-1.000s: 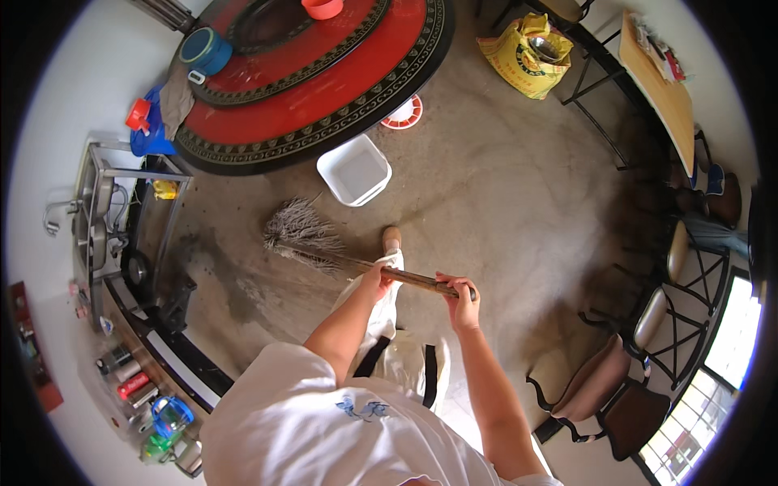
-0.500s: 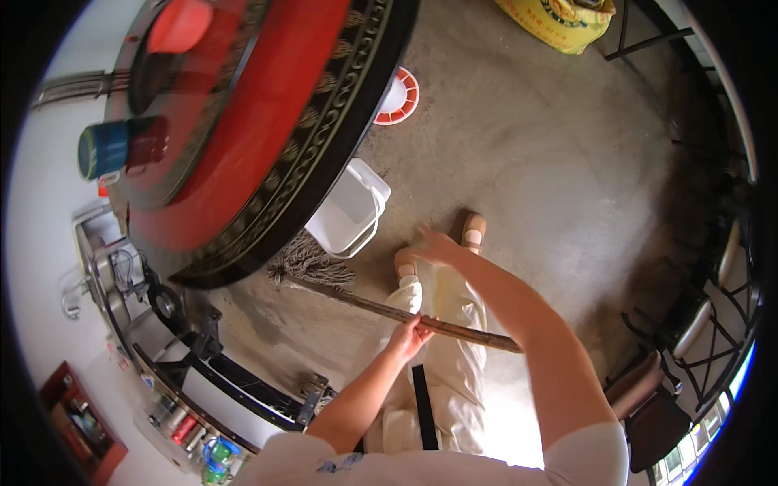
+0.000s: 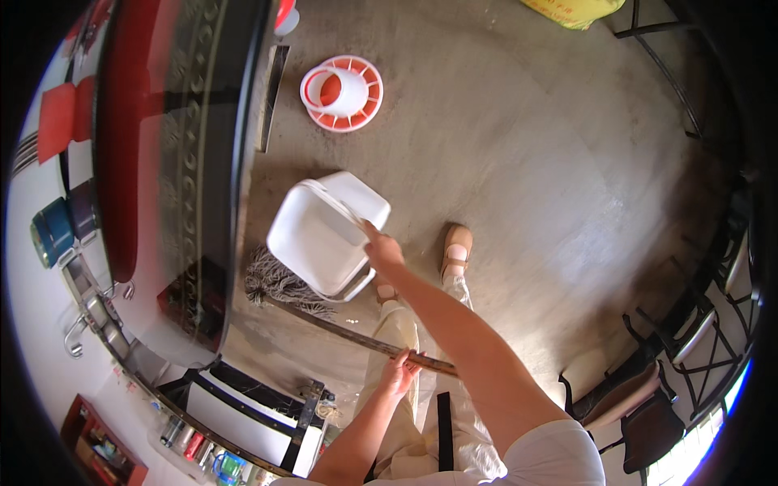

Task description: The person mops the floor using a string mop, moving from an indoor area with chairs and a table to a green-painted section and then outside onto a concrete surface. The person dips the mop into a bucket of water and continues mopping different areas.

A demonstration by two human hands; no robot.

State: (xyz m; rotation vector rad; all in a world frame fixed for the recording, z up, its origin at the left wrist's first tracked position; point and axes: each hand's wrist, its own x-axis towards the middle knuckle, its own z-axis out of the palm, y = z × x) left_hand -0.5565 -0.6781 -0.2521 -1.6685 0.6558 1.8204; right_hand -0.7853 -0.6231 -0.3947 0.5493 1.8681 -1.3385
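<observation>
My left hand [image 3: 400,375] is wrapped round the wooden stick of a mop [image 3: 324,324], near its upper end. The mop's grey string head [image 3: 279,283] lies on the floor, partly hidden behind the white bucket's near side. My right hand [image 3: 384,246], at the bucket's right side, is closed on the raised bail handle of the white bucket [image 3: 324,243]. The bucket is squarish and tilted, with its pale inside showing. My right forearm passes above the end of the mop stick.
To the left stands a glass-topped table [image 3: 178,162] with a dark patterned edge. A red-and-white round poultry feeder [image 3: 344,93] sits on the floor beyond the bucket. A yellow sack [image 3: 575,10] lies far off; dark chairs [image 3: 652,421] line the right.
My right hand has reached left and taken hold of the bucket's handle. The bucket now looks tilted, its handle raised. My view has shifted, showing the whole feeder; my left hand keeps the mop.
</observation>
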